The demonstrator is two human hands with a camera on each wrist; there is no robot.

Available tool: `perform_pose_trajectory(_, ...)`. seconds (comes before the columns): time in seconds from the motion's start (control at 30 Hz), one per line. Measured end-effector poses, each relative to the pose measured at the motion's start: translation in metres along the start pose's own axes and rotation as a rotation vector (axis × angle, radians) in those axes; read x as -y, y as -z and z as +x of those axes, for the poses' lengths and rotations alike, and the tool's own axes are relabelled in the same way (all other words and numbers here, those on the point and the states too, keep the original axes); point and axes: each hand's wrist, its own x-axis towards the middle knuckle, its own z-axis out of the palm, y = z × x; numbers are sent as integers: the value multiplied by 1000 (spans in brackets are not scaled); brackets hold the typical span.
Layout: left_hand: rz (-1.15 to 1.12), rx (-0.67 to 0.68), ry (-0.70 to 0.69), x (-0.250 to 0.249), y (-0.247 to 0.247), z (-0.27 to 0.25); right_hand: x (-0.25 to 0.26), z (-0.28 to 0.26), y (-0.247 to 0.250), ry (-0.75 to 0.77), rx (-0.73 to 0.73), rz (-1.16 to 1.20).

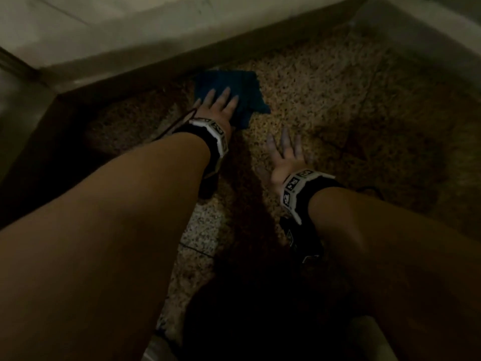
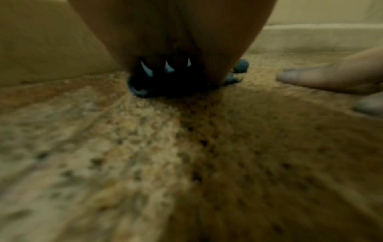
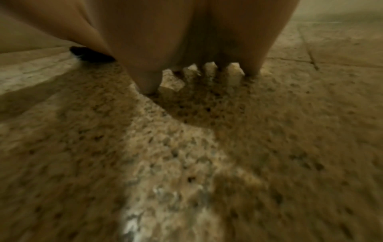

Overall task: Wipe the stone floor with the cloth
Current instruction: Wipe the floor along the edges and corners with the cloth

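The blue cloth (image 1: 231,95) lies flat on the speckled stone floor (image 1: 325,95) close to the foot of a pale wall (image 1: 156,43), near a corner. In the head view the left hand (image 1: 217,105) presses down on it with fingers straight and spread, palm on the cloth's near part. The right hand (image 1: 285,157) lies flat on the bare floor beside the cloth and nearer the person, fingers splayed wide, holding nothing. Both wrists wear black bands with white marker blocks (image 1: 296,188).

From the left wrist, the palm fills the top of the blurred picture; bits of blue cloth (image 2: 136,91) show under and between the fingers, and the right hand's fingertips (image 2: 294,76) rest on the floor at the right edge.

From the right wrist, the outstretched fingers touch the stone, floor showing between them; a dark edge of the cloth (image 3: 89,54) lies to the left.
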Motion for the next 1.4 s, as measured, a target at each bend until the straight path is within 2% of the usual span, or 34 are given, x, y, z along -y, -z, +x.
perform_pose_trajectory(0.17, 28, -54, 48, -1, 1, 6, -1, 2, 3, 5, 37, 16)
perform_pose_trajectory(0.27, -30, -57, 33, -2, 4, 7, 0, 3, 5, -12, 44, 9)
perform_pose_trajectory(0.53, 3, 64, 49, 2, -10, -28, 12, -1, 23, -68, 114, -21)
perform_pose_trajectory(0.63, 16, 78, 65, 16, -24, -45, 20, -4, 36, -57, 64, 25)
perform_pose_trajectory(0.73, -13, 93, 85, 33, -36, -60, 34, -2, 42, -2, -34, -22)
perform_pose_trajectory(0.8, -11, 85, 103, 43, -41, -62, 47, 0, 45, 25, -47, -54)
perform_pose_trajectory(0.93, 21, 68, 97, 42, -41, -59, 65, 13, 55, 90, -69, -47)
perform_pose_trajectory(1.07, -14, 58, 131, 33, -30, -43, 59, 25, 54, 121, -57, -137)
perform_pose_trajectory(1.23, -54, -50, 168, 33, -1, -9, 50, 35, 39, 127, -94, -161)
perform_pose_trajectory(1.4, -13, -68, 159, 27, 1, -6, 48, 40, 46, 96, -43, -210)
